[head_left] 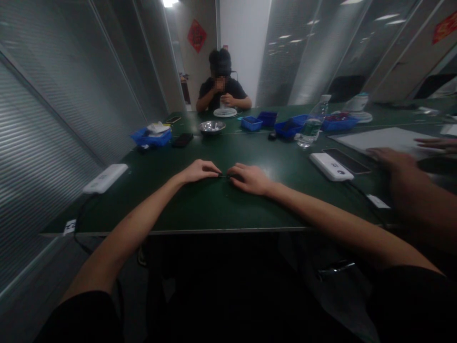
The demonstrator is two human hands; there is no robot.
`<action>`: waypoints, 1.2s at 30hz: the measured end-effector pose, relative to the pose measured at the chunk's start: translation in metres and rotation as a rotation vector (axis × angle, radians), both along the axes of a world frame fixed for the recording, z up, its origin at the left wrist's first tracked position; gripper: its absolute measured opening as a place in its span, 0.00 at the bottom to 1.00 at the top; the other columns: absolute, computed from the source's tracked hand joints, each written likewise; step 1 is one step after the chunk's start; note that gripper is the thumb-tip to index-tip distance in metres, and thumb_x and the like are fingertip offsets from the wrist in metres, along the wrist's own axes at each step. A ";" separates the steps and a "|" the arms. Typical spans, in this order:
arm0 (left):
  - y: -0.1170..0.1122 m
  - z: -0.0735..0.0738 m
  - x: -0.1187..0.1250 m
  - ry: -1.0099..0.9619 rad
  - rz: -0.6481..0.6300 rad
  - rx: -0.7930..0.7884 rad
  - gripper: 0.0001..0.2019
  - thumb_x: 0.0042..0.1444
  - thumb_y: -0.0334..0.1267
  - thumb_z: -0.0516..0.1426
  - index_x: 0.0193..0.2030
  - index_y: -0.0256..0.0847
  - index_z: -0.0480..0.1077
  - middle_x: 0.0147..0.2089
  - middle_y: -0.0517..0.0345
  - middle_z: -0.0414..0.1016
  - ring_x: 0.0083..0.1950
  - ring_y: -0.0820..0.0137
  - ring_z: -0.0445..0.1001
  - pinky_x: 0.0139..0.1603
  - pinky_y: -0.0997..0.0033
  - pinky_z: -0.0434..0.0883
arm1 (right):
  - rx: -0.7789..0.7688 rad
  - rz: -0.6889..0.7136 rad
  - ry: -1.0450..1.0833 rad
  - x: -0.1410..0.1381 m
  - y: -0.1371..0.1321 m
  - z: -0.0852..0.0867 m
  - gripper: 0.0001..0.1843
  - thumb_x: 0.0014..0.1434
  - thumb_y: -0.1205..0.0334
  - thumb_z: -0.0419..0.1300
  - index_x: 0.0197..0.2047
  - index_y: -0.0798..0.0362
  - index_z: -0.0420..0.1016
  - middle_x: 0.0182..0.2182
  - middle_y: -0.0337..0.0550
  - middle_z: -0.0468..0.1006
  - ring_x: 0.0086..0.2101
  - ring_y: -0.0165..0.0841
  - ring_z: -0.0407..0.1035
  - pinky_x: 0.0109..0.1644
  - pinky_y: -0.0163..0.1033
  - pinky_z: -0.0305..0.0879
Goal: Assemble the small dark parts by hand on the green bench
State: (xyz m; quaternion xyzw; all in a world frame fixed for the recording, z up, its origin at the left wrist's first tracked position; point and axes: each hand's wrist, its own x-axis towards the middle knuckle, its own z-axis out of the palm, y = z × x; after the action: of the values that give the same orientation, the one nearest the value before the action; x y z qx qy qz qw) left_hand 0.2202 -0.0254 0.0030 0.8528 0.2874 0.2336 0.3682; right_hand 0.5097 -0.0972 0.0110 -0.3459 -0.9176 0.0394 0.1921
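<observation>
Both my hands rest on the green table (214, 205) near its middle, fingertips almost meeting. My left hand (200, 171) is closed in a pinch, and my right hand (248, 177) is closed in a pinch too. Between the fingertips runs a thin dark item (224, 176), too small to name. Both hands appear to hold an end of it.
A white power bank (105, 178) with a cable lies at the left edge, another (331, 166) beside a phone (346, 161) at right. Farther back stand blue bins (151, 137), a metal bowl (212, 126), a water bottle (312, 126). A person sits opposite; a co-worker's hand (389, 159) reaches in at right.
</observation>
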 end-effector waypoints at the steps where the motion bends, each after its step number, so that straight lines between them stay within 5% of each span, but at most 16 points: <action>1: 0.000 0.000 0.000 0.005 0.002 -0.004 0.19 0.59 0.52 0.67 0.51 0.41 0.84 0.50 0.49 0.82 0.52 0.60 0.79 0.58 0.59 0.72 | 0.001 -0.005 0.002 0.000 0.000 0.000 0.17 0.72 0.56 0.54 0.60 0.51 0.73 0.52 0.48 0.76 0.34 0.31 0.69 0.37 0.37 0.60; 17: 0.001 0.004 -0.003 0.062 0.005 -0.044 0.20 0.60 0.52 0.66 0.51 0.40 0.82 0.52 0.49 0.82 0.53 0.59 0.78 0.58 0.58 0.72 | 0.002 -0.054 0.030 -0.002 -0.005 0.005 0.16 0.71 0.56 0.55 0.57 0.54 0.72 0.52 0.49 0.75 0.36 0.33 0.69 0.37 0.37 0.60; 36: 0.001 0.002 -0.002 0.094 -0.012 0.115 0.18 0.65 0.52 0.62 0.54 0.44 0.83 0.52 0.51 0.82 0.53 0.61 0.78 0.58 0.62 0.70 | -0.010 0.022 -0.012 -0.002 -0.003 0.001 0.16 0.73 0.56 0.52 0.59 0.52 0.68 0.53 0.48 0.73 0.33 0.31 0.67 0.36 0.37 0.59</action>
State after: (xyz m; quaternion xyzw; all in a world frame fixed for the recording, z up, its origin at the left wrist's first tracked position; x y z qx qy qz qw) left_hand 0.2178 -0.0244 0.0050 0.8843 0.2854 0.2070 0.3061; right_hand 0.5080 -0.0999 0.0124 -0.3370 -0.9222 0.0440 0.1843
